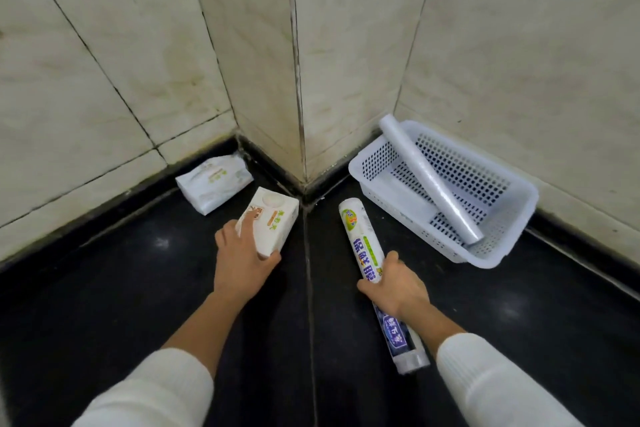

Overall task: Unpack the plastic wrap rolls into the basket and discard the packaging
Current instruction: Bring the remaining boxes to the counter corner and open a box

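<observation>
A packaged plastic wrap roll (360, 236) with blue and green print lies on the dark counter, and my right hand (394, 288) grips it around its middle. My left hand (242, 253) rests on a white box (273, 222) with green print, fingers spread over its near corner. A white perforated basket (498, 253) stands at the right against the wall. An unwrapped translucent roll (429, 180) lies slanted inside it, its far end poking over the rim.
A soft white packet (214, 184) with green print lies at the back left against the tiled wall. A tiled wall corner (298, 80) juts out between the box and the basket. The counter (138, 288) is dark and glossy.
</observation>
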Tool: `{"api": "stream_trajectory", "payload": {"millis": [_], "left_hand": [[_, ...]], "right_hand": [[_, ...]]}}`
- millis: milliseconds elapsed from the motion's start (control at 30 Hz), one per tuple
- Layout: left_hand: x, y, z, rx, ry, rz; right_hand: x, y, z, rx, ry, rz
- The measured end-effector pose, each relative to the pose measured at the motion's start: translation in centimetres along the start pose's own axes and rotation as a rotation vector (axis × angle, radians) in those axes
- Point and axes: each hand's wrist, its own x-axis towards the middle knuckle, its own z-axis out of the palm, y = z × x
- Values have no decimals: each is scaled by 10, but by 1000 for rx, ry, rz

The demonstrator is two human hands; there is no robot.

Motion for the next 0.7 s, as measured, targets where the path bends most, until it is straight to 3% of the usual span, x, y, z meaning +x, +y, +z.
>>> {"api": "stream_trajectory", "payload": {"millis": [300,500,700], "left_hand": [[49,-35,-1,150,-2,129],[6,9,34,40,-137,353],[-35,78,61,-156,-254,419]], "right_hand": [[14,-14,-4,-15,58,57],[8,-12,-4,55,57,81],[-24,17,-15,139,195,105]]}}
